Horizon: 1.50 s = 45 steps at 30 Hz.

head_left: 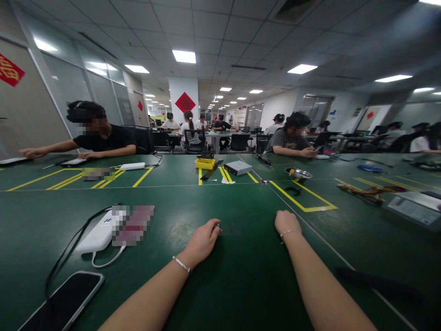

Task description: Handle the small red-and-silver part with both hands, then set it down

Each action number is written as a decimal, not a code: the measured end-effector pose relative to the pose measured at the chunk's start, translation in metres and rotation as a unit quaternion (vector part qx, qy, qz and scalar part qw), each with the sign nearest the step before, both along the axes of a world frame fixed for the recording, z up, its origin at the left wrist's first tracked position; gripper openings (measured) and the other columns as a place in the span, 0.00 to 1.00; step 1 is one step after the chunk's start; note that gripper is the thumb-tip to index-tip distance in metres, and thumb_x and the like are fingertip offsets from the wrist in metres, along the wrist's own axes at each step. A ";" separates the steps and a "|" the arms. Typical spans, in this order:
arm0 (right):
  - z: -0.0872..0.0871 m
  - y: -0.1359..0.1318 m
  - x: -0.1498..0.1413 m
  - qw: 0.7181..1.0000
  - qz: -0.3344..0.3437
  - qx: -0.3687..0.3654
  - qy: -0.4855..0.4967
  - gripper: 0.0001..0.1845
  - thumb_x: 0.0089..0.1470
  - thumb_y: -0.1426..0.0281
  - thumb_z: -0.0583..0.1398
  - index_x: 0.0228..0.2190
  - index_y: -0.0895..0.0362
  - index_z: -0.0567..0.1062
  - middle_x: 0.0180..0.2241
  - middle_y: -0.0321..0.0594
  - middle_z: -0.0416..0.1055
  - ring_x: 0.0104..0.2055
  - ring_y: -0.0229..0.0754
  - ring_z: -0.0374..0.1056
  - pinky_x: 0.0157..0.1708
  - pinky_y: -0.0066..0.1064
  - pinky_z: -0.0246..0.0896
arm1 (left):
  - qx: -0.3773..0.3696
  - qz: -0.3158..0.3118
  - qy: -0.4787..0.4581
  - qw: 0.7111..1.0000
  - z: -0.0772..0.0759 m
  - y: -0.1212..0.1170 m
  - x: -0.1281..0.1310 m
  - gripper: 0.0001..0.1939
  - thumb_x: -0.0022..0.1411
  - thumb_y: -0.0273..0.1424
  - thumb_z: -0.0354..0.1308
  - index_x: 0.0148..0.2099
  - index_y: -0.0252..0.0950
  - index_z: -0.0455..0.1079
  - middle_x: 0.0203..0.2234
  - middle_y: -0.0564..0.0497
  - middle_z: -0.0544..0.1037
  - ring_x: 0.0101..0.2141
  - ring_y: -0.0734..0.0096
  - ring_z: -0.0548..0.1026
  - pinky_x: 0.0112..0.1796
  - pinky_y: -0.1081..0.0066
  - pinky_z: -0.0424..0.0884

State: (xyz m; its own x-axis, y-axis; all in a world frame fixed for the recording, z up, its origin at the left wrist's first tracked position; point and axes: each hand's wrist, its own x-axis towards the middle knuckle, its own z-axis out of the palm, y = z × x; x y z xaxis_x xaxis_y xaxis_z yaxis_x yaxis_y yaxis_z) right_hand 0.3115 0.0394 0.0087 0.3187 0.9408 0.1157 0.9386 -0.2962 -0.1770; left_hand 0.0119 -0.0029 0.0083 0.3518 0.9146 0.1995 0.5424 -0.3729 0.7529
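Observation:
My left hand rests over the green table, closed, with a tiny dark, shiny thing at the thumb and fingertips; its kind is too small to tell. To the right, my right hand is curled into a loose fist near the thin seam on the tabletop. Its fingers point away from me, so anything inside them is hidden. Both wrists wear silver bracelets, and the hands are well apart. Beyond them lie a silver box-shaped drive and a metal bowl with small yellow things in it.
On the left are a white power bank with cables and a phone. A yellow bin stands at mid-table. On the right sit a power supply unit, its coloured wires and a blurred black object. People sit across the table.

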 end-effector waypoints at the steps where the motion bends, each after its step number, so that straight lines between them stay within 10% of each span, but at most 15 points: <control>1: 0.002 -0.002 -0.002 1.000 0.008 0.013 0.008 0.12 0.43 0.78 0.51 0.28 0.64 0.73 0.33 0.55 0.68 0.38 0.50 0.63 0.34 0.39 0.57 | 0.000 0.001 0.000 1.000 0.000 0.000 0.000 0.18 0.59 0.37 0.40 0.49 0.38 0.60 0.36 0.48 0.74 0.39 0.67 0.70 0.39 0.71 0.61; 11: 0.006 -0.003 -0.076 0.973 0.154 0.076 0.154 0.08 0.44 0.75 0.53 0.27 0.57 0.72 0.30 0.40 0.69 0.29 0.36 0.64 0.29 0.27 0.57 | 0.008 0.024 0.036 0.999 -0.004 0.002 0.001 0.18 0.58 0.39 0.42 0.49 0.40 0.59 0.37 0.47 0.73 0.37 0.66 0.70 0.36 0.70 0.62; 17: 0.004 -0.014 -0.128 0.811 0.206 0.009 0.548 0.07 0.37 0.75 0.58 0.25 0.60 0.72 0.21 0.34 0.67 0.23 0.32 0.61 0.27 0.26 0.57 | 0.036 0.023 0.058 0.997 -0.005 0.002 0.002 0.15 0.58 0.36 0.41 0.46 0.39 0.59 0.35 0.49 0.73 0.36 0.68 0.70 0.35 0.72 0.62; 24: 0.000 -0.020 -0.128 0.730 0.205 -0.087 0.646 0.09 0.34 0.76 0.60 0.25 0.61 0.71 0.24 0.36 0.70 0.23 0.30 0.62 0.28 0.25 0.58 | 0.070 0.005 0.066 0.995 0.002 -0.001 0.004 0.12 0.56 0.29 0.45 0.43 0.42 0.63 0.35 0.53 0.72 0.36 0.70 0.69 0.35 0.73 0.62; 45: -0.004 -0.024 -0.136 0.656 0.188 -0.083 0.726 0.09 0.33 0.74 0.63 0.24 0.60 0.70 0.23 0.35 0.68 0.24 0.31 0.63 0.30 0.26 0.60 | 0.079 0.032 0.061 0.995 -0.003 0.003 0.003 0.09 0.52 0.30 0.50 0.37 0.39 0.66 0.30 0.52 0.73 0.32 0.69 0.69 0.32 0.73 0.62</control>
State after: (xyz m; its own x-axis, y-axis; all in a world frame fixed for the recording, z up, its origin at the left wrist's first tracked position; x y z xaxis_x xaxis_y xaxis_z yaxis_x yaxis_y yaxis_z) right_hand 0.1759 0.0154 0.0048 -0.2782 0.9457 -0.1681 -0.1712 -0.2210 -0.9601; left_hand 0.0151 0.0005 0.0048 0.3238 0.8967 0.3017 0.6522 -0.4425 0.6154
